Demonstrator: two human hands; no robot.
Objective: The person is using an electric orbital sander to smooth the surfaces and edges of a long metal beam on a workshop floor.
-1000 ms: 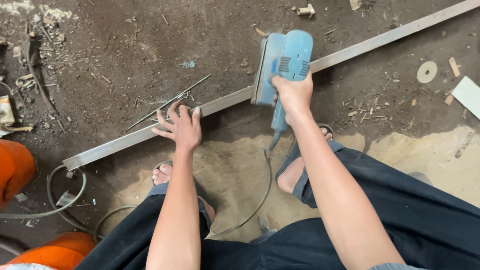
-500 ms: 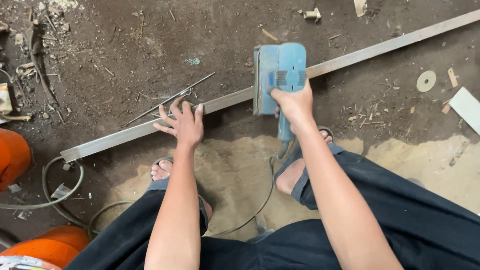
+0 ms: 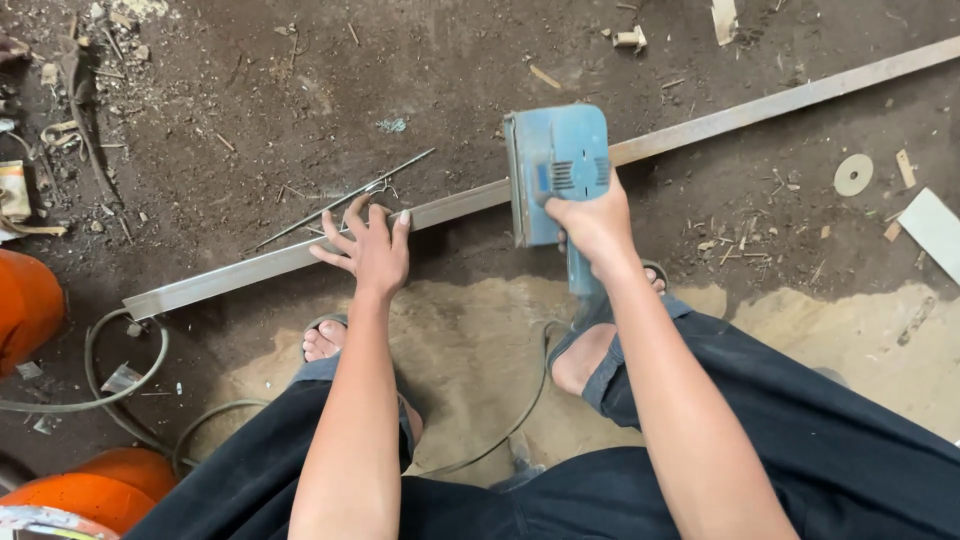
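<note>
A long grey metal bar point(image 3: 250, 270) lies slantwise across the dirt floor, from lower left to upper right. My left hand point(image 3: 368, 248) presses down on it with fingers spread, holding nothing. My right hand point(image 3: 594, 222) grips the handle of a blue electric cutting tool point(image 3: 556, 170) that sits on the bar to the right of my left hand. The tool's blade is hidden under its body. Its cord point(image 3: 520, 400) trails back between my sandalled feet.
Thin metal rods point(image 3: 345, 198) lie just beyond my left hand. Orange cylinders point(image 3: 25, 305) and a grey hose point(image 3: 125, 385) sit at the left. A worn grinding disc point(image 3: 852, 175), a white board point(image 3: 935, 228) and wood scraps lie at the right.
The blue tool has slid a little left along the bar toward my left hand. My left hand stays pressed on the bar.
</note>
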